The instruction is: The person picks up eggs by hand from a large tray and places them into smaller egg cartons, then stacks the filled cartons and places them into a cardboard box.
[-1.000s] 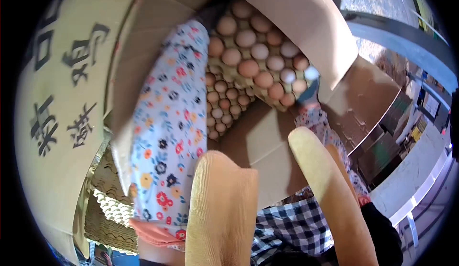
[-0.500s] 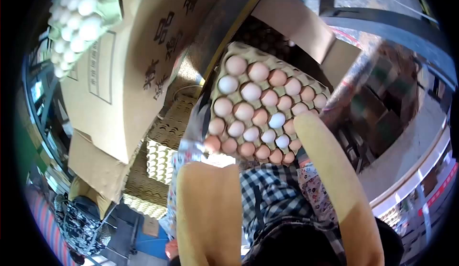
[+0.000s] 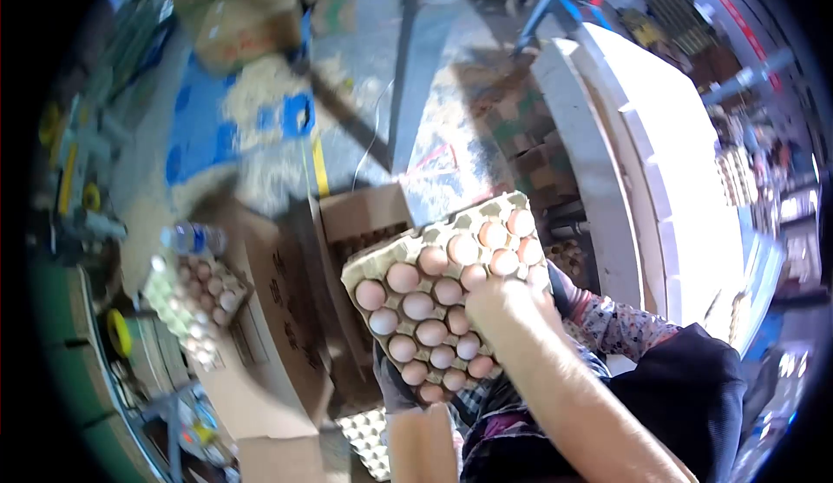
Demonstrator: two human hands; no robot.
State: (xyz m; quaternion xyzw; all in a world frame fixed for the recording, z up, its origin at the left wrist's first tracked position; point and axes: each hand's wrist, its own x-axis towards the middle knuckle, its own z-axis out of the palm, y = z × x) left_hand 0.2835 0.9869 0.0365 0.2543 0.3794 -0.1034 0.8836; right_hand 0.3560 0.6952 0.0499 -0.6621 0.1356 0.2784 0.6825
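A grey-brown pulp egg tray [image 3: 382,262] filled mostly with brown and pale eggs is held up, tilted, in the middle of the view. Its far edge has some bare cups. At the tray's left edge my left hand [image 3: 390,377], in a dark glove, grips it, fingers mostly hidden. My right hand [image 3: 565,294], also dark-gloved below a floral sleeve [image 3: 625,323], closes on the right edge. Pale tan arm-like shapes cross in front; the right one [image 3: 555,366] covers several eggs, and its blurred end shows no distinct fingers.
An open cardboard box [image 3: 364,210] with eggs inside stands behind the tray. Left are a large carton [image 3: 269,327], another tray of eggs [image 3: 208,292] and a plastic bottle [image 3: 195,239]. A metal post [image 3: 404,92] rises beyond. A long white structure [image 3: 651,162] runs along the right.
The view has swung, bringing more floor and the bottle into sight. The egg tray has turned and now sits lower in view. The right tan shape now covers more of its middle.
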